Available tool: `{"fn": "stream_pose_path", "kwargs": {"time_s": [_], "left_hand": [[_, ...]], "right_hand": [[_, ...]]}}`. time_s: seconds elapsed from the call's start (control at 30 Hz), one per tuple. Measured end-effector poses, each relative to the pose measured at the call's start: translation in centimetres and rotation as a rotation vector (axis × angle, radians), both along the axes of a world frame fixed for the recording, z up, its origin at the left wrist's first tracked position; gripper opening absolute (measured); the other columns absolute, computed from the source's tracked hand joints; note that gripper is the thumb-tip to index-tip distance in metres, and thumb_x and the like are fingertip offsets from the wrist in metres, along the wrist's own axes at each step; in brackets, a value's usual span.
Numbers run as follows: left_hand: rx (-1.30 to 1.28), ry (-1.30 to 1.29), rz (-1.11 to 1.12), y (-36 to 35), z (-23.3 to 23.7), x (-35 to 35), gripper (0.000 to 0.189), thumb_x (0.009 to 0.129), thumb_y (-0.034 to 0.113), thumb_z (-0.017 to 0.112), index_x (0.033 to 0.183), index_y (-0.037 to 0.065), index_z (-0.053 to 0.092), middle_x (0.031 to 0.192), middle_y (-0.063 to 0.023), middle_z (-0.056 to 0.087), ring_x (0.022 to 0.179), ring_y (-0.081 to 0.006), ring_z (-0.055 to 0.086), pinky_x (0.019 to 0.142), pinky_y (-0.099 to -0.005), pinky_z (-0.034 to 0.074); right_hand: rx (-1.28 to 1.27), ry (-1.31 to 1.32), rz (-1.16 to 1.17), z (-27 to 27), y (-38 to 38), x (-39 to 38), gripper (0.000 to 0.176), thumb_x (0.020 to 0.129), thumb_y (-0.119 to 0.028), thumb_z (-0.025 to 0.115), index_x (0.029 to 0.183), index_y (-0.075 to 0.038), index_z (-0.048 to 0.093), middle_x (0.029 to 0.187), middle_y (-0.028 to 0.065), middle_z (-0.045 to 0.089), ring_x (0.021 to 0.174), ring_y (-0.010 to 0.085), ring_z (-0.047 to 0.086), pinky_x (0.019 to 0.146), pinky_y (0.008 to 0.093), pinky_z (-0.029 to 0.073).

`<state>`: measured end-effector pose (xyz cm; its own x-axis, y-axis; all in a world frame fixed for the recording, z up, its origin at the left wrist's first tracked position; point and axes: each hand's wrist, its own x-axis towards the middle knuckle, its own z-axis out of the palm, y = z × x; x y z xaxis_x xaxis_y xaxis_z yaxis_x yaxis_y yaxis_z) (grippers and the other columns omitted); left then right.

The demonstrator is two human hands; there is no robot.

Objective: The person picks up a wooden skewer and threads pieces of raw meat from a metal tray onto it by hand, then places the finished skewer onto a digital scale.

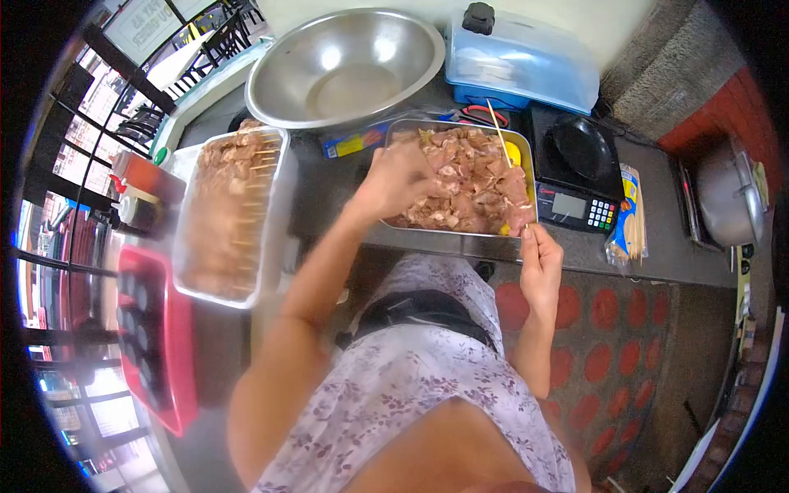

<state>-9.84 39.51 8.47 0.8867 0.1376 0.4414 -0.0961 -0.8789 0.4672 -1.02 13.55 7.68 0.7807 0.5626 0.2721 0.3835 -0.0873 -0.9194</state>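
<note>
Head view: at a dark desk [329, 177], the left hand [399, 181] digs into a metal tray [448, 232] of raw meat chunks [468, 181]. Its fingers are curled among the chunks, and their grip cannot be told. The right hand [540, 263], at the tray's near right corner, pinches a wooden skewer [501, 140] that slants over the meat. A tub of filled skewers [275, 197] sits to the left, with a steel bowl [411, 49] behind.

A thin bamboo skewer [498, 131] slants over pink raw meat chunks [472, 185] heaped in a steel tray [408, 125].

Meat tray [448, 232] left of scale [579, 177]
</note>
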Motion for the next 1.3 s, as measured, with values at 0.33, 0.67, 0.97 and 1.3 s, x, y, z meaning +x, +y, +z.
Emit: {"fn": "stream_pose_path", "kwargs": {"time_s": [0.33, 0.67, 0.97, 1.3], "left_hand": [[-1.38, 0.205, -0.037, 1.0, 1.6, 0.7, 0.024, 0.093, 0.023, 0.054, 0.095, -0.001, 0.056, 0.091, -0.0129, 0.064, 0.081, -0.0243, 0.067, 0.072, -0.0345, 0.058], [-1.186, 0.056, -0.034, 0.7, 0.1, 1.4, 0.022, 0.087, 0.018, 0.064, 0.096, -0.002, 0.059, 0.094, -0.0151, 0.068, 0.074, -0.0209, 0.068, 0.06, -0.0292, 0.055], [0.089, -0.004, 0.1, -1.7, 2.0, 0.0, 0.029, 0.067, 0.016, 0.072, 0.096, 0.012, 0.07, 0.095, -0.0128, 0.061, 0.095, -0.0316, 0.057, 0.078, -0.0383, 0.046], [0.271, 0.243, -0.058, -4.5, -1.2, 1.6, 0.009, 0.072, 0.02, 0.065, 0.076, 0.013, 0.069, 0.096, -0.0082, 0.057, 0.101, -0.0281, 0.05, 0.082, -0.0435, 0.034]], "right_hand": [[-0.001, 0.033, 0.083, -0.6, -1.3, -1.9, 0.024, 0.097, -0.015, 0.046, 0.086, 0.0, 0.061, 0.07, -0.0042, 0.051, 0.06, 0.0035, 0.036, 0.053, 0.0214, 0.032], [-0.073, 0.054, 0.047, -0.6, -2.2, -2.7, 0.024, 0.097, -0.015, 0.046, 0.085, -0.001, 0.061, 0.065, -0.007, 0.045, 0.057, 0.0024, 0.033, 0.05, 0.0215, 0.028], [-0.131, 0.152, -0.003, -0.7, -3.3, -2.2, 0.024, 0.096, -0.015, 0.047, 0.09, 0.003, 0.061, 0.077, 0.0038, 0.061, 0.075, 0.0086, 0.052, 0.069, 0.0254, 0.043], [-0.088, 0.179, -0.005, 0.1, -3.3, -2.7, 0.023, 0.095, -0.016, 0.049, 0.088, 0.002, 0.06, 0.072, 0.001, 0.057, 0.069, 0.0066, 0.048, 0.063, 0.0244, 0.04]]}}
